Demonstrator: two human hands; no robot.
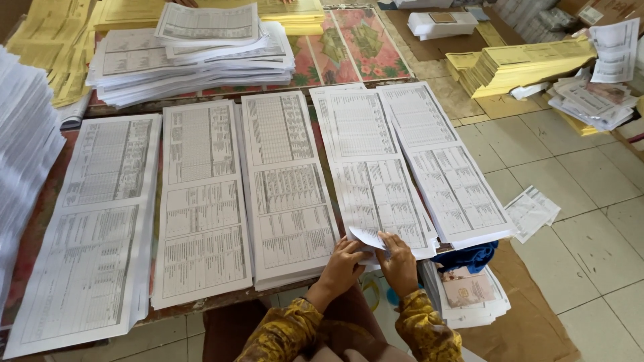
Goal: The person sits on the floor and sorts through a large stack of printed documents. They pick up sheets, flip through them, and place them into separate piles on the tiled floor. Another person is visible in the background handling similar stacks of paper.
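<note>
Fourth printed stack (376, 181), lower centre of frame: both hands are working its near edge. Its long axis is running from the bottom edge up toward the top of frame, tilted slightly left at the top. A lifted sheet corner (365, 236) is curling up between the two hands.

Left hand (343, 265) is pinching that corner from the left, grip narrow, closed on the paper. Right hand (397, 260) is lying on the stack edge just right of the corner, fingers pressing down; can't tell if it's gripping anything or only pressing. The stack is lying directly ahead of both hands, and the left one is nearer the corner.

Outward: the fifth stack (446, 167) is touching it on the right and overhanging the surface (221, 300) edge. Three more printed stacks are lying in a row to the left, the nearest (285, 181) just beside it. Upper left, a messy white pile (194, 53); yellow paper stacks (530, 64) upper right on the tiled floor (590, 221). No containers showing. Blue cloth (473, 256) is hanging below the fifth stack, above more sheets (473, 291).
</note>
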